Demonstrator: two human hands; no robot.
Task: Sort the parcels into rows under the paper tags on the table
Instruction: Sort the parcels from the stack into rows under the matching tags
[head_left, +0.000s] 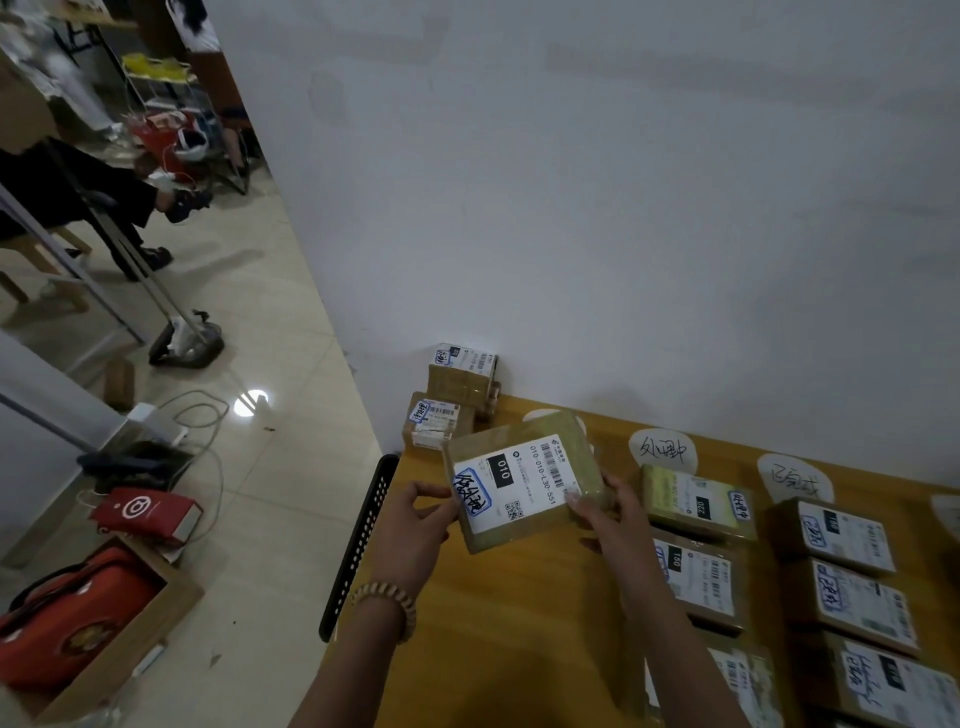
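Brown labelled parcel (524, 480) held tilted above table (545, 623), rows of parcels (698, 577) under paper tags (662, 451)

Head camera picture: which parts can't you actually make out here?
1. Leftmost paper tag: head view, mostly hidden behind the held parcel.
2. Far-right tag: cut off by the right edge.
3. Nearest parcels: cut off by the bottom edge.
4. Small print on its label: too small and blurred.

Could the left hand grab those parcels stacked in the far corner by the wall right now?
Probably not yet: the left hand and right hand both grip the held parcel, which hangs between them and the corner stack.
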